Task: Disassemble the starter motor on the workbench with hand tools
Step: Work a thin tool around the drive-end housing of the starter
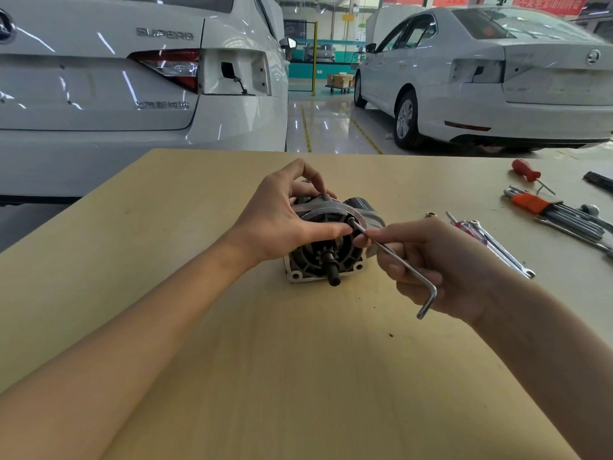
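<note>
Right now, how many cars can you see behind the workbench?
2. One white car stands close behind the workbench on the left, its rear facing the camera; another white car is parked farther back on the right. Others may be hidden beyond them.

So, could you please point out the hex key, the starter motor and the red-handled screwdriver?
hex key (394,257), head view, middle of its long shaft.
starter motor (326,260), head view, front housing beside the shaft.
red-handled screwdriver (525,171), head view, on the red handle.
</note>
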Available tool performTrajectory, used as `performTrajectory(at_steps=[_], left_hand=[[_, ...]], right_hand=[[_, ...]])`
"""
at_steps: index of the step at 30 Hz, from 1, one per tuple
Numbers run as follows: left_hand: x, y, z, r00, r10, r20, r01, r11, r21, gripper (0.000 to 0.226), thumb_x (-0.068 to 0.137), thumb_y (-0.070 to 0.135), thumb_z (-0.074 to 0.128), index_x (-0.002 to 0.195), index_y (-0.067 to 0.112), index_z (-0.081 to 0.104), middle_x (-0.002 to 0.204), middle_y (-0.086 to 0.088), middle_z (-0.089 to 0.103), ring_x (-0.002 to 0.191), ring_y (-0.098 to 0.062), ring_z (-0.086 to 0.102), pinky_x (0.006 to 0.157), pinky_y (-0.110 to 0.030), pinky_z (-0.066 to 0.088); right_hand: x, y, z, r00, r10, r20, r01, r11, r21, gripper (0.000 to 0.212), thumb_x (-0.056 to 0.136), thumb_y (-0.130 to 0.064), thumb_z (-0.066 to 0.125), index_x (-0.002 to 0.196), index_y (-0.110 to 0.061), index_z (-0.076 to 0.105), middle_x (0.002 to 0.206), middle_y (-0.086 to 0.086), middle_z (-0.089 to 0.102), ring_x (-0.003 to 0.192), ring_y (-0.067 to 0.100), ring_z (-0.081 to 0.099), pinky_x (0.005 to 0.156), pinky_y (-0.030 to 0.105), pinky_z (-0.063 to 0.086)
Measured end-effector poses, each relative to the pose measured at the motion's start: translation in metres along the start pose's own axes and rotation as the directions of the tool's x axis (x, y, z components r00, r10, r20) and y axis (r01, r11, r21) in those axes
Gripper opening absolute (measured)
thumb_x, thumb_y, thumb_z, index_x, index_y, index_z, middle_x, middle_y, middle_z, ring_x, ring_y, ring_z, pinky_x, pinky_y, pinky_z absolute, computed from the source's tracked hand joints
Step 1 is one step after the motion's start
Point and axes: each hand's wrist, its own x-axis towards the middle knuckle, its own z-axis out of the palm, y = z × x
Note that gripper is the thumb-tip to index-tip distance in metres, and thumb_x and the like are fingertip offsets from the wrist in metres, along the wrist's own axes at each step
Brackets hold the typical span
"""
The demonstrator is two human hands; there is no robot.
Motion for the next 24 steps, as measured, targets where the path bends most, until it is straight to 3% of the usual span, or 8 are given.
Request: performTrajectory(at_steps=[5,9,13,17,19,24], left_hand=[[0.001,-0.001,-0.002,1.000,0.009,0.012,-0.009,0.999,0.032,0.044,0.062,0.012,0.089,0.091,0.014,0.056,0.095,-0.002,0.073,0.084,-0.009,0.071,0.072,-0.017,0.055],[0.001,0.000,-0.004,0.998,0.017,0.059,-0.023,0.995,0.099,0.040,0.066,0.018,0.087,0.100,0.017,0.066,0.097,0.002,0.072,0.090,-0.006,0.069,0.082,-0.023,0.056],[0.003,0.004,-0.006,0.988,0.030,0.153,-0.054,0.987,0.153,0.031,0.074,0.024,0.082,0.102,0.024,0.070,0.101,0.008,0.069,0.093,-0.003,0.065,0.086,-0.025,0.053],[0.009,0.007,-0.010,0.969,0.000,0.245,-0.064,0.965,0.253,0.026,0.078,0.031,0.078,0.103,0.030,0.070,0.105,0.005,0.060,0.099,-0.007,0.058,0.087,-0.027,0.050],[0.012,0.008,-0.011,0.959,-0.001,0.283,-0.089,0.948,0.305,0.026,0.081,0.032,0.076,0.105,0.028,0.070,0.106,0.003,0.057,0.100,-0.011,0.057,0.088,-0.030,0.051],[0.011,0.007,-0.012,0.958,-0.003,0.286,-0.077,0.960,0.270,0.030,0.079,0.029,0.077,0.107,0.023,0.071,0.105,0.001,0.056,0.098,-0.012,0.058,0.083,-0.019,0.050]], right_hand=[[0.003,0.002,0.007,0.990,0.012,0.138,-0.057,0.943,0.327,0.009,0.076,-0.012,0.059,0.073,-0.004,0.063,0.046,0.006,0.055,0.023,0.004,0.040,0.024,0.013,0.035],[0.004,0.001,0.009,0.992,0.013,0.126,-0.057,0.933,0.355,0.012,0.072,-0.014,0.063,0.066,-0.005,0.060,0.043,0.008,0.055,0.021,0.005,0.041,0.024,0.012,0.034],[0.005,0.003,0.011,0.999,-0.009,0.054,-0.005,0.966,0.259,0.012,0.064,-0.020,0.072,0.061,-0.010,0.066,0.039,0.002,0.050,0.019,0.004,0.033,0.022,0.011,0.026],[0.006,0.008,0.010,1.000,-0.029,0.010,0.028,0.993,0.114,0.027,0.063,-0.018,0.073,0.085,-0.006,0.062,0.035,-0.001,0.041,0.020,0.005,0.027,0.024,0.009,0.021],[0.001,0.004,0.010,0.998,-0.058,0.025,0.058,0.998,0.007,0.025,0.066,-0.020,0.073,0.082,-0.007,0.059,0.035,-0.002,0.038,0.022,0.006,0.027,0.026,0.011,0.023],[-0.003,-0.001,0.005,0.924,-0.349,-0.154,0.303,0.917,-0.258,0.029,0.082,-0.036,0.065,0.075,-0.008,0.063,0.039,-0.001,0.040,0.031,0.012,0.029,0.033,0.019,0.028]])
